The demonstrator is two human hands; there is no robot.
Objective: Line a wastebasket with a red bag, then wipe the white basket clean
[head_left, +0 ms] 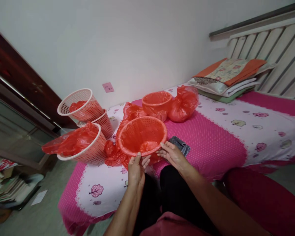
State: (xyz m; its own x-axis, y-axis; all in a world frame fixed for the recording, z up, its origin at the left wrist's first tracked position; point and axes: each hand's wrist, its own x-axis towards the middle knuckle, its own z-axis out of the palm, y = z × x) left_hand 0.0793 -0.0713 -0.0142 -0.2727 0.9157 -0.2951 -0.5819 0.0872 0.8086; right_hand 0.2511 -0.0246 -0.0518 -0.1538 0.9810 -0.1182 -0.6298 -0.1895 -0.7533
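Note:
In front of me a plastic basket [123, 144] stands tilted toward me, and a red plastic bag [145, 131] lines its inside and is folded over its rim. My left hand [137, 168] pinches the near edge of the bag-covered rim, thumb on top and fingers below. At the right side of the same rim, my right hand [171, 154] grips with its thumb above and fingers underneath. A dark grey folded cloth [179, 146] lies just beyond my right hand. Loose red bags [114, 154] are heaped left of the basket.
Pink baskets [95, 149] with red bags in them stand on the left, one stacked on another [88, 101]. Behind are another lined basket [157, 101] and a puffed red bag [184, 105]. Folded bedding [226, 77] lies by the radiator [272, 49]. A pink bedspread [211, 141] covers the bed.

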